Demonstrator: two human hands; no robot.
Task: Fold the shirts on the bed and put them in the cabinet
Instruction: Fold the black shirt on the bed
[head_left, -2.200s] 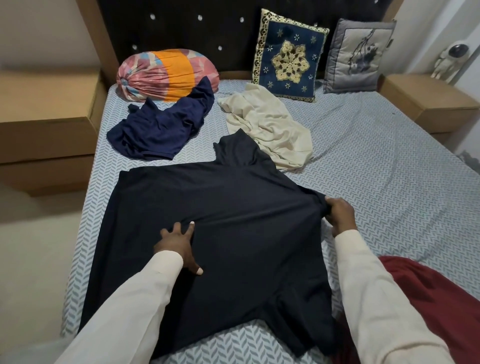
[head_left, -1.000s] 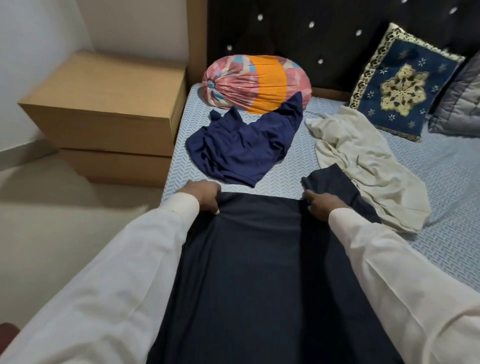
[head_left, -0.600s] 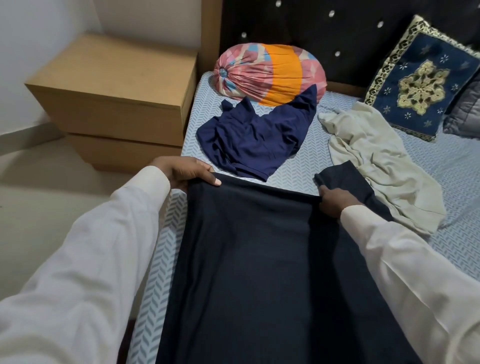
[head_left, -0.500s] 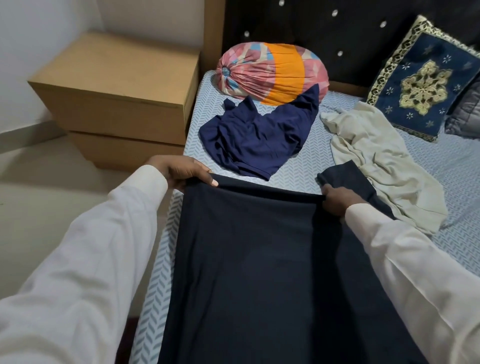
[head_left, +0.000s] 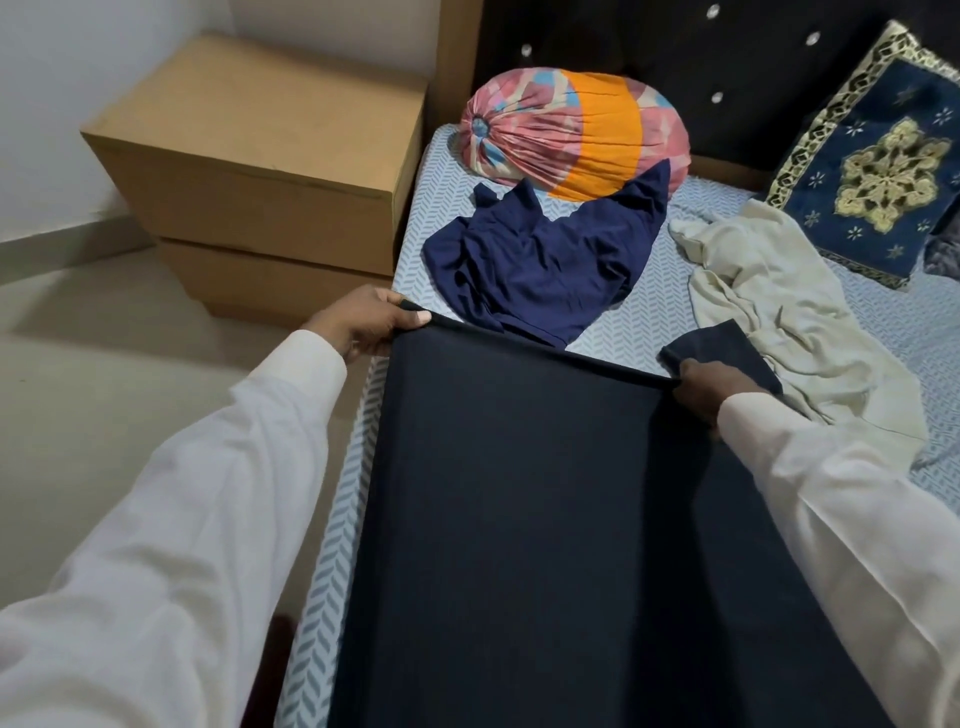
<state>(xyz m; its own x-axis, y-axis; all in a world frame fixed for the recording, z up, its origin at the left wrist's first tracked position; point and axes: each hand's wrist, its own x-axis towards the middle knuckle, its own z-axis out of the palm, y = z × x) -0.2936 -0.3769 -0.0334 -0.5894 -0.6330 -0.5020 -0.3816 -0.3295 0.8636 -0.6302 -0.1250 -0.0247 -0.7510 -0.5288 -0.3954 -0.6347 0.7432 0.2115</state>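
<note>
Head: left hand (head_left: 366, 325), right hand (head_left: 714, 387) pinch black shirt (head_left: 519, 519) (1 of 3).

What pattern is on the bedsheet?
A blue-grey and white herringbone bedsheet, clearest in the head view.

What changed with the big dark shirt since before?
Both hands moved to the far edge of the dark shirt: the left hand, which pressed flat on it before, now pinches one corner, the right hand grips the other, and the edge is lifted taut. The blue shirt and cream shirt stayed put.
</note>
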